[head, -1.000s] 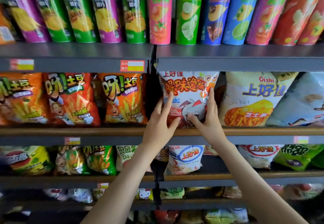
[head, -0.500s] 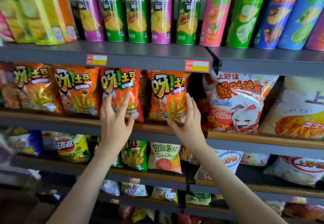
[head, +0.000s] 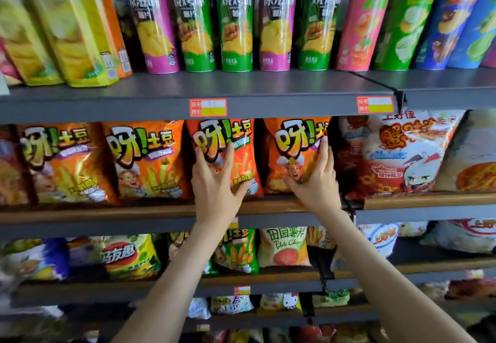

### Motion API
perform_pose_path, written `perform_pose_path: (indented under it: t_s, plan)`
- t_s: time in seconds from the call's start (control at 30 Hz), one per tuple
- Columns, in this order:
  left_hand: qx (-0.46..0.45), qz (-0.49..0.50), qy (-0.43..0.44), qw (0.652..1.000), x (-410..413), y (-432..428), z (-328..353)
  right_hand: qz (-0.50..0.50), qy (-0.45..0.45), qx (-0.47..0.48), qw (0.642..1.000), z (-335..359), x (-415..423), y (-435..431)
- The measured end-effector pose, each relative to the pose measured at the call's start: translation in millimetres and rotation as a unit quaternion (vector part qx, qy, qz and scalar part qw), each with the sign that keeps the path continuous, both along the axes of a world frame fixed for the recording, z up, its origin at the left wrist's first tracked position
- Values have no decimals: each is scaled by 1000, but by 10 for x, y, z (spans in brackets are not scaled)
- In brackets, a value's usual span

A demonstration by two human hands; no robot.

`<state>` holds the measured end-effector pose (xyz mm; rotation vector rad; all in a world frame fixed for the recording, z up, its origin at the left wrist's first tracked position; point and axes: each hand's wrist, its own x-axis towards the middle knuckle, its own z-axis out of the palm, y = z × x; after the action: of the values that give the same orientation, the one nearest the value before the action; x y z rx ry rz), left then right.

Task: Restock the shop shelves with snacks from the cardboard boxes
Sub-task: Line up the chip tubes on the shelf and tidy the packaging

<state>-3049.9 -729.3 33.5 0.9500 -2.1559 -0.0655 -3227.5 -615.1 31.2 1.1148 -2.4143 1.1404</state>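
Two grips, four orange fry bags, two red price labels.

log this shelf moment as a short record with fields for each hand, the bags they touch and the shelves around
left hand: fingers spread flat on the red-orange fries bag
right hand: straight fingers along the right edge of the orange fries bag
bags: both upright, side by side on the middle shelf
shelf above: upright chip tubes
shelf below: green bag, potato chips bag
right neighbour: white and red cartoon bag
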Motion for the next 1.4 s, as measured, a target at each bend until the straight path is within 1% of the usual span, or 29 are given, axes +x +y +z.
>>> perform_pose_path:
  t_s: [0.2, 0.27, 0.33, 0.43, 0.5, 0.63, 0.7, 0.77, 0.9, 1.03, 1.2, 1.3, 1.4]
  plan:
    - [-17, -3, -7, 1000, -22, -10, -41, 0, 7, -3, 1000, 1, 2, -3]
    - [-17, -7, -6, 1000, 34, 21, -51, -23, 31, -17, 999, -3, 67, 1]
    - [-25, -6, 10, 1000, 149, 75, -46, -24, 84, -68, 994, 12, 203, -10]
    - [-67, 2, 35, 997, 442, 114, -48, 59, 147, -135, 978, 57, 546, -79]
    - [-86, 29, 46, 995, 710, 72, -75, 136, 159, -141, 968, 76, 818, -161]
    - [-90, 112, 36, 989, 1315, -111, -103, 251, 140, -130, 949, 105, 1363, -404]
    - [-66, 157, 30, 985, 1612, -220, -91, 285, 124, -120, 943, 89, 1592, -529]
    - [-55, 193, 32, 979, 1881, -328, -83, 295, 116, -109, 942, 63, 1787, -650]
    - [-49, 225, 40, 972, 2294, -548, -51, 259, 99, -103, 955, 28, 2136, -912]
    - [-40, 206, 32, 977, 2515, -963, 26, 181, 104, -97, 973, -14, 2410, -1266]
    - [62, 149, -1, 987, 2536, -1488, 77, 70, 57, -69, 993, -70, 2685, -1714]
    - [72, 91, 2, 993, 2518, -1646, 29, 19, 36, -62, 997, -89, 2751, -1879]
    - [43, 70, 6, 997, 2522, -1713, -23, -12, 47, -61, 997, -81, 2749, -1945]
